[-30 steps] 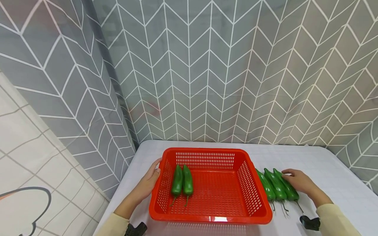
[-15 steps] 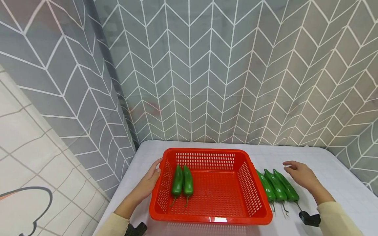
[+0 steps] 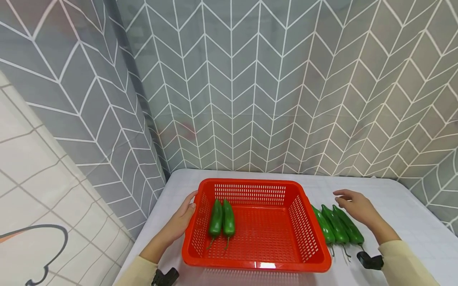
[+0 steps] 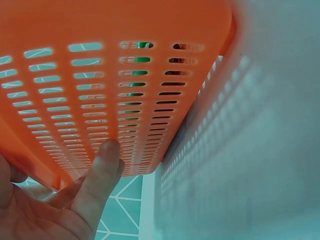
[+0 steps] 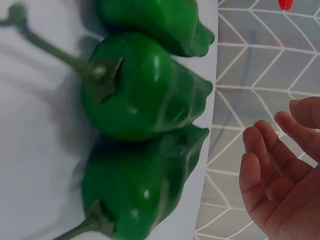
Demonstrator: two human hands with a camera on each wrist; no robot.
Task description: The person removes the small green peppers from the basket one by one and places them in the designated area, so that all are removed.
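A red plastic basket [image 3: 266,226] with slotted walls holds two green peppers [image 3: 216,222] lying side by side near its left wall. Against the outside of that wall rests my left hand [image 3: 179,218]; in the left wrist view an extended finger [image 4: 97,182] touches the slotted side. Three more green peppers [image 3: 344,226] lie in a row right of the basket, stems toward me. My right hand [image 3: 356,204] is above the far end of this row, fingers loosely bent and holding nothing. In the right wrist view the peppers [image 5: 147,87] show apart from its fingertips [image 5: 251,140].
A white cloth covers the table [image 3: 404,206]. Behind it hangs a grey curtain [image 3: 247,91] with white chevron lines, running along the left side too. A dark wrist camera [image 3: 370,261] sits at the right sleeve.
My right hand has lifted off the rightmost pepper and moved slightly back, then left over the far tips. The left hand stays at the basket. All the peppers remain in place.
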